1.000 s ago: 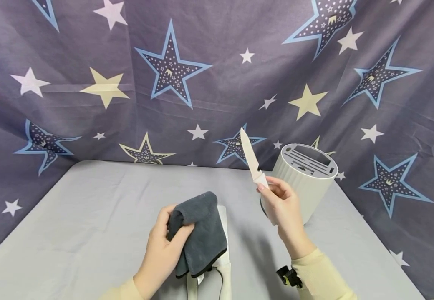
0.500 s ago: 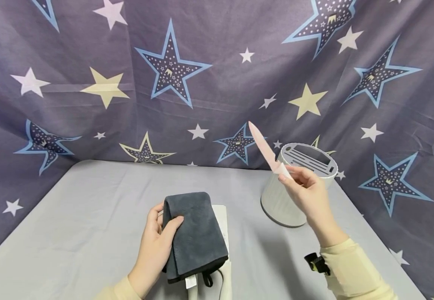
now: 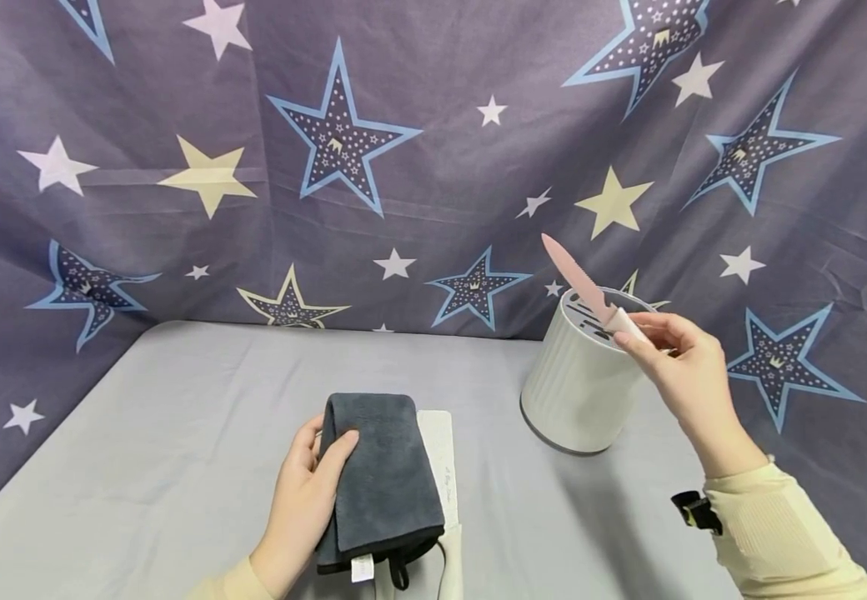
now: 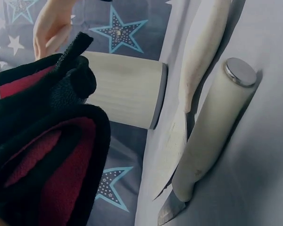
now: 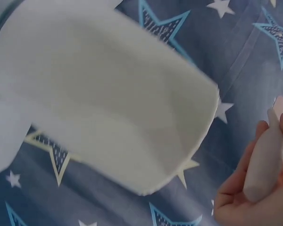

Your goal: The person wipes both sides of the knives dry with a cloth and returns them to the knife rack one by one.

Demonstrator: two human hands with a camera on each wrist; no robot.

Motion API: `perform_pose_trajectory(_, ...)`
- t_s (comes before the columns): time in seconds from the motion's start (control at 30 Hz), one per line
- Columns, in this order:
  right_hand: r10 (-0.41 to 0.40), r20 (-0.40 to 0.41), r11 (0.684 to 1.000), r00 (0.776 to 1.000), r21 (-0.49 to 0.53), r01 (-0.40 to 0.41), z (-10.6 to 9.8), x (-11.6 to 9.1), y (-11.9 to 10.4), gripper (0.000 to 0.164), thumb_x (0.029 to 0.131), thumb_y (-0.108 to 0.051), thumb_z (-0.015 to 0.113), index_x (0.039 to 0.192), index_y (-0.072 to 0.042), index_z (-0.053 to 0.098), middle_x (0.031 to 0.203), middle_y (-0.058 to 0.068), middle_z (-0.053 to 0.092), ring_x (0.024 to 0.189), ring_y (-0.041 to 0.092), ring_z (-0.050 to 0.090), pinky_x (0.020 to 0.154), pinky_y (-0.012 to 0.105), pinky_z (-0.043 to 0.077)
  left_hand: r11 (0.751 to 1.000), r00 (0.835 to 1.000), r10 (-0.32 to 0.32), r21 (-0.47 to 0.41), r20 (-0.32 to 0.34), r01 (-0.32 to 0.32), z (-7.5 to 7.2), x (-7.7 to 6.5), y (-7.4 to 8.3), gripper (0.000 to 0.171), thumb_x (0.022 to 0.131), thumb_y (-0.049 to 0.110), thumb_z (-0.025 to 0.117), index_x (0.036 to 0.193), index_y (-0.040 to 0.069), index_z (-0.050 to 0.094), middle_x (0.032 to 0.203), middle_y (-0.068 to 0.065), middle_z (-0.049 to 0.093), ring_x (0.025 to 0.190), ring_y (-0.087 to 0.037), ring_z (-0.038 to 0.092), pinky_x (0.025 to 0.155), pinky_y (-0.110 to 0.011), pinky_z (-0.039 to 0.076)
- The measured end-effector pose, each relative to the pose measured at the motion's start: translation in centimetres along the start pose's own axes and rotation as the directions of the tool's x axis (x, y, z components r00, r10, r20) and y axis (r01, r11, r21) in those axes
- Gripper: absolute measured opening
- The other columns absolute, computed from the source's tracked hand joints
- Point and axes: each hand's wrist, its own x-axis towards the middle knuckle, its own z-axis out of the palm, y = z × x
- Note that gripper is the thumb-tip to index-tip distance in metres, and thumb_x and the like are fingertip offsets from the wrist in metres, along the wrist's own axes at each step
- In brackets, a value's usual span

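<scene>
In the head view my right hand [image 3: 684,375] grips a small knife [image 3: 576,271] by its white handle. Its pinkish blade points up and left, in front of the slotted top of a pale ribbed knife block [image 3: 579,392]. My left hand [image 3: 302,500] pinches a folded dark grey cloth [image 3: 381,475] with a black edge, thumb on top. Red lining [image 4: 68,183] shows inside the folds in the left wrist view. Beneath and beside the cloth, knives with pale handles [image 4: 214,122] lie on the table; their blades are partly hidden. The right wrist view shows the held knife's handle [image 5: 266,162].
A grey cloth-covered table [image 3: 178,433] bears everything. Behind it hangs a purple-grey curtain [image 3: 433,167] with a star print, which also closes in both sides. The knife block stands at the back right.
My right hand has carried the knife right and slightly up, from left of the knife block to over its top. My left hand has shifted slightly left and down, and the cloth lies flatter.
</scene>
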Motion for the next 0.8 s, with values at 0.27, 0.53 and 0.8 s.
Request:
perform_pose_trajectory(0.27, -0.118, 0.047, 0.957, 0.992, -0.262, 0.126, -2.6, 1.0, 0.4, 0.029, 0.092, -0.024, 0.073, 0.114, -0.006, 0.072, 0.081, -0.017, 0.069, 0.069, -0.011, 0.052, 0.060, 0.010, 0.040, 1.000, 1.000, -0.029, -0.006, 0.006, 0.029, -0.2, -0.1, 0.1, 0.046, 0.104, 0.035, 0.053, 0.139, 0.009, 0.042, 0.103, -0.004, 0.068, 0.080, -0.016, 0.071, 0.067, -0.034, 0.060)
perform_pose_trajectory(0.53, -0.247, 0.120, 0.799, 0.962, -0.536, 0.272, -4.2, 2.1, 0.6, 0.021, 0.090, -0.017, 0.070, 0.110, -0.011, 0.073, 0.059, 0.007, 0.060, 0.073, 0.035, 0.056, 0.069, 0.050, 0.026, 0.999, 0.999, -0.038, 0.000, 0.012, 0.038, -0.1, 0.0, 0.1, 0.033, 0.104, 0.028, 0.053, 0.129, 0.007, 0.054, 0.097, -0.005, 0.073, 0.076, -0.019, 0.072, 0.064, -0.034, 0.060)
perform_pose_trajectory(0.8, -0.197, 0.187, 0.727, 0.962, -0.630, 0.271, -5.8, 3.1, 1.1, 0.032, 0.082, -0.003, 0.054, 0.108, -0.011, 0.072, 0.064, 0.007, 0.064, 0.074, 0.038, 0.058, 0.067, 0.052, 0.026, 0.997, 0.995, -0.075, 0.008, 0.063, 0.074, -0.2, 0.2, -0.3, 0.034, 0.104, 0.029, 0.051, 0.129, 0.007, 0.055, 0.097, -0.011, 0.072, 0.080, -0.021, 0.072, 0.067, -0.034, 0.059)
